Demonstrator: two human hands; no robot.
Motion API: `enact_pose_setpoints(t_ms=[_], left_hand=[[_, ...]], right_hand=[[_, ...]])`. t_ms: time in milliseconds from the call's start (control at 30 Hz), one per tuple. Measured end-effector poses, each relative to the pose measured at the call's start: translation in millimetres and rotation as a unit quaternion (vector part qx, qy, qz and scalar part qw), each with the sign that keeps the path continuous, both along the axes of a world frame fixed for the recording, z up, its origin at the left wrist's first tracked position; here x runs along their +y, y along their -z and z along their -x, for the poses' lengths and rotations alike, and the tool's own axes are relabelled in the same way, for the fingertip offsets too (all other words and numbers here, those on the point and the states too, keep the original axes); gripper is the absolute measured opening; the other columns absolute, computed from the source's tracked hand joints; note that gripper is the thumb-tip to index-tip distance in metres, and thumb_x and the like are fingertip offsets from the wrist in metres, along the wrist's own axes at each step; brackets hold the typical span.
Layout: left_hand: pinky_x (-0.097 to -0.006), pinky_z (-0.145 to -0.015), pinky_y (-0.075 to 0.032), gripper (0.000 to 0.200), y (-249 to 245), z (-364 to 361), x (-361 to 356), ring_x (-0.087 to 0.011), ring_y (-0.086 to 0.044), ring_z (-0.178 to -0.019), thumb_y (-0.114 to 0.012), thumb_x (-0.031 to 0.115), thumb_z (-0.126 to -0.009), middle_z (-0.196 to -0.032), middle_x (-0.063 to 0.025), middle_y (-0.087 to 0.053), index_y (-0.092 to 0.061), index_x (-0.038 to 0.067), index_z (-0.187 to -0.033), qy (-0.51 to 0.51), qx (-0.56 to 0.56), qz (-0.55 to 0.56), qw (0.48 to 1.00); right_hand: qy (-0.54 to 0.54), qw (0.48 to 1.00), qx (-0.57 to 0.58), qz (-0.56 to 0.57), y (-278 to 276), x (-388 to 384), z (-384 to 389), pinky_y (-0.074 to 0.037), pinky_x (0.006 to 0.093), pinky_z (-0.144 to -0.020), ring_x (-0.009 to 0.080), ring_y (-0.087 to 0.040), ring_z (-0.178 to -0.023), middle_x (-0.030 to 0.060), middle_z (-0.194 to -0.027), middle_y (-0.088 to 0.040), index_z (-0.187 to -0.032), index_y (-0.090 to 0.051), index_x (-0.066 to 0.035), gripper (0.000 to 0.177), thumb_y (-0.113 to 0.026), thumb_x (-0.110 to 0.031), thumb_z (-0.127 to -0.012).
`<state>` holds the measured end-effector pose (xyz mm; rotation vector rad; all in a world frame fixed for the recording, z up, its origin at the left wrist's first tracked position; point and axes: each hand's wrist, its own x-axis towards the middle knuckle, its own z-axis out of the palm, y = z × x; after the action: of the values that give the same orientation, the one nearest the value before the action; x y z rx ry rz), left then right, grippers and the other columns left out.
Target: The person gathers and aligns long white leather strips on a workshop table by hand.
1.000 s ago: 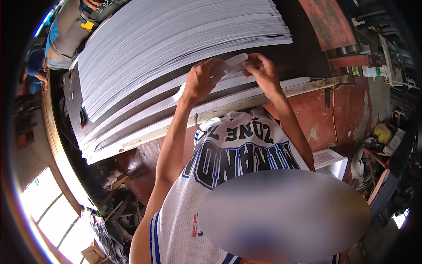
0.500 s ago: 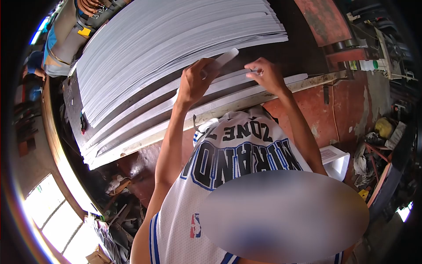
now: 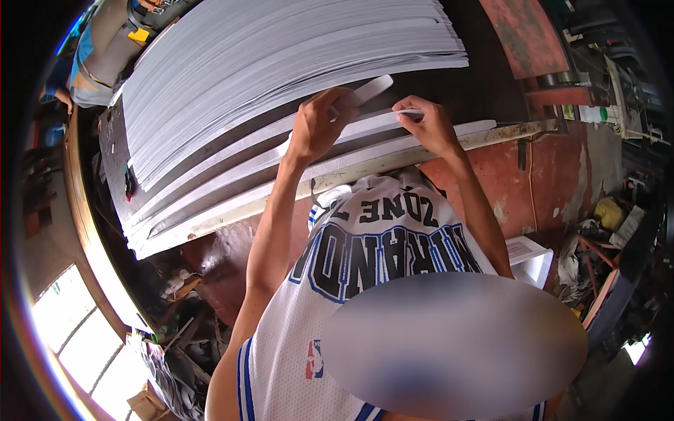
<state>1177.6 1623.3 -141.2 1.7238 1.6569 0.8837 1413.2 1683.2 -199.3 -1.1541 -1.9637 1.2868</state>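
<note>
My left hand (image 3: 319, 125) is closed round a long white strip (image 3: 373, 87), whose rounded end sticks out up and to the right past my fingers. To its right, my right hand (image 3: 430, 128) pinches the tip of another white strip (image 3: 375, 125) between thumb and fingers. That strip runs leftward beneath my left hand. A further strip (image 3: 474, 128) lies along the front edge of the dark tabletop (image 3: 484, 91). Just beyond my hands spreads a wide stack of white strips (image 3: 295, 49), laid side by side in a slight curve.
A person's hand (image 3: 64, 98) shows at the far left, near a grey bag-like object (image 3: 105, 59) with straps. Reddish metal plates (image 3: 523, 35) lie at the right. Below the table's worn front edge (image 3: 519, 131) stands a white container (image 3: 530, 261), with scraps (image 3: 184, 286) on the lower left.
My right hand's fingers have closed on the strip's tip, where they were apart before. My left hand keeps its strip and has shifted slightly right. The view has tilted a little.
</note>
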Motion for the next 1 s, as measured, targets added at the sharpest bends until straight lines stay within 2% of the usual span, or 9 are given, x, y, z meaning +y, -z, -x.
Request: enact_pose_setpoints(t_ms=[33,67,133,267,367,600,767,900,1000], left_hand=[[-0.0338,-0.074,-0.053,0.033,0.6,0.0,-0.1,-0.0237,-0.069,-0.084,-0.071,0.018,-0.082,-0.096,-0.0135,-0.070,-0.064,0.003,-0.111,0.010,-0.004,0.000,1.000],[-0.0338,-0.074,-0.053,0.033,0.0,-0.5,-0.3,-0.0237,-0.069,-0.084,-0.071,0.018,-0.082,-0.096,-0.0135,-0.070,-0.064,0.003,-0.111,0.008,-0.004,-0.001,1.000],[-0.0335,-0.073,-0.053,0.033,-1.5,-2.8,-1.0,-0.0231,-0.069,-0.084,-0.071,0.016,-0.082,-0.097,-0.0130,-0.070,-0.064,0.003,-0.111,0.023,-0.011,0.008,1.000],[-0.0313,-0.070,-0.054,0.031,-5.1,-4.6,-1.8,-0.0193,-0.067,-0.080,-0.071,0.012,-0.082,-0.097,-0.0122,-0.070,-0.064,0.003,-0.111,0.033,-0.018,0.013,0.999],[-0.0307,-0.069,-0.053,0.031,-2.4,-5.8,-2.0,-0.0178,-0.066,-0.078,-0.071,0.012,-0.082,-0.096,-0.0120,-0.069,-0.064,0.003,-0.111,0.034,-0.012,0.011,0.999],[-0.0302,-0.067,-0.051,0.032,-2.4,-8.8,-4.4,-0.0175,-0.065,-0.076,-0.072,0.013,-0.082,-0.094,-0.0117,-0.069,-0.064,0.002,-0.111,0.047,-0.024,0.003,0.999],[-0.0304,-0.069,-0.049,0.037,-12.5,-3.4,-2.0,-0.0158,-0.062,-0.077,-0.072,0.019,-0.083,-0.091,-0.0115,-0.068,-0.063,0.001,-0.113,0.056,-0.064,0.086,0.993],[-0.0305,-0.068,-0.048,0.037,-15.1,0.2,-0.4,-0.0147,-0.060,-0.076,-0.072,0.021,-0.083,-0.090,-0.0104,-0.068,-0.064,0.002,-0.113,0.040,-0.035,0.084,0.995],[-0.0304,-0.063,-0.046,0.032,-9.9,1.5,-0.5,-0.0151,-0.058,-0.069,-0.071,0.020,-0.083,-0.082,-0.0109,-0.067,-0.065,0.001,-0.108,0.015,-0.064,0.041,0.997]], right_hand=[[0.001,1.000,0.026,-0.014,-0.7,-0.6,1.3,-0.051,0.0260,-0.061,0.0101,-0.061,-0.071,0.0032,-0.078,-0.065,-0.096,-0.065,-0.003,0.012,-0.065,-0.008,-0.085],[-0.001,1.000,0.026,-0.014,-2.4,-1.0,2.3,-0.051,0.0260,-0.061,0.0101,-0.061,-0.071,0.0032,-0.078,-0.065,-0.096,-0.065,-0.003,0.012,-0.065,-0.008,-0.085],[0.007,0.994,0.058,0.095,-6.9,-1.0,3.4,-0.050,0.0231,-0.062,0.0081,-0.060,-0.070,0.0026,-0.080,-0.065,-0.100,-0.063,-0.001,0.016,-0.067,-0.006,-0.085],[0.020,0.968,0.169,0.185,-5.8,2.3,4.2,-0.050,0.0223,-0.063,0.0088,-0.060,-0.069,0.0037,-0.081,-0.064,-0.103,-0.061,0.001,0.021,-0.069,-0.004,-0.084],[0.093,0.943,0.233,0.220,-18.4,0.1,8.8,-0.054,0.0240,-0.070,0.0107,-0.062,-0.071,0.0058,-0.084,-0.065,-0.105,-0.061,0.001,0.027,-0.073,-0.003,-0.081],[0.090,0.923,0.309,0.211,-26.8,-7.9,17.3,-0.054,0.0246,-0.076,0.0114,-0.062,-0.084,0.0072,-0.097,-0.064,-0.109,-0.060,0.002,0.033,-0.073,0.002,-0.079],[0.086,0.906,0.359,0.206,-33.6,-7.3,27.9,-0.055,0.0262,-0.084,0.0122,-0.062,-0.089,0.0076,-0.101,-0.064,-0.113,-0.059,0.001,0.041,-0.075,0.006,-0.075],[0.075,0.903,0.391,0.160,-39.0,-4.6,40.9,-0.056,0.0272,-0.083,0.0131,-0.062,-0.090,0.0116,-0.106,-0.065,-0.116,-0.058,0.001,0.043,-0.074,0.006,-0.076],[0.066,0.895,0.415,0.151,-49.3,-2.8,45.1,-0.057,0.0278,-0.081,0.0140,-0.064,-0.091,0.0156,-0.112,-0.065,-0.119,-0.056,0.000,0.044,-0.071,0.007,-0.078]])
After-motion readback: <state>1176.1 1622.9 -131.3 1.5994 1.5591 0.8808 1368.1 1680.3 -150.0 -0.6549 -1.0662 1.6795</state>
